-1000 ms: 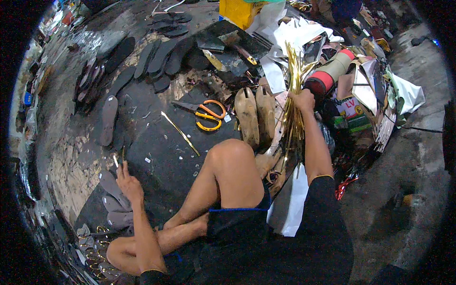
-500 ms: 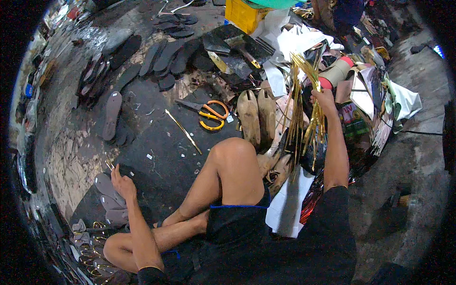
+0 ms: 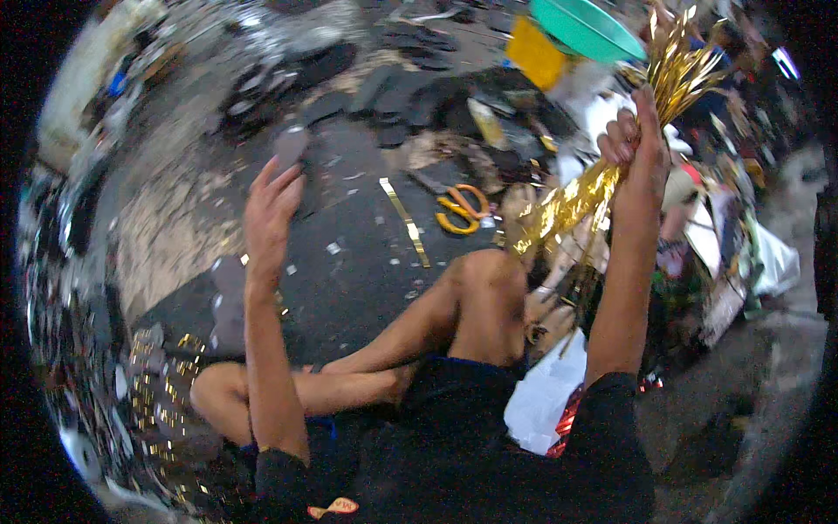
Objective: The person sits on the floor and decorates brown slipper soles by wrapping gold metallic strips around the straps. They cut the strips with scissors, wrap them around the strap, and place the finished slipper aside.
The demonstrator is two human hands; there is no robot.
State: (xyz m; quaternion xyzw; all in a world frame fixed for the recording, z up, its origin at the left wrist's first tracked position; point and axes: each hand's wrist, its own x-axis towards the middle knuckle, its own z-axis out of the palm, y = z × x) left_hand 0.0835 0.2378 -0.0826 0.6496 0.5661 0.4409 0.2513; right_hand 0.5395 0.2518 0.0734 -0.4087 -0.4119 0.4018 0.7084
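Observation:
My right hand (image 3: 633,144) is closed round a bundle of shiny gold strips (image 3: 572,205). Their ends fan out above the fist and trail below it toward my knee. On the other side my left hand (image 3: 274,210) has its fingers stretched out and somewhat apart, over a grey shoe sole (image 3: 291,144). The sole's lower part is hidden behind the hand; blur hides whether they touch. A single gold strip (image 3: 406,223) lies on the dark mat between my hands, beside orange-handled scissors (image 3: 463,210).
Several dark soles (image 3: 397,96) lie beyond the mat, and more grey soles (image 3: 229,301) by my left forearm. Pieces with gold straps (image 3: 166,384) sit left of my knee. A green basin (image 3: 587,31), a yellow container (image 3: 534,54) and white sheets (image 3: 550,397) are at the right.
My left hand has moved up to the grey sole; the thin gold piece at its fingertips no longer shows. My right hand has raised and tilted the gold bundle. The whole view has shifted.

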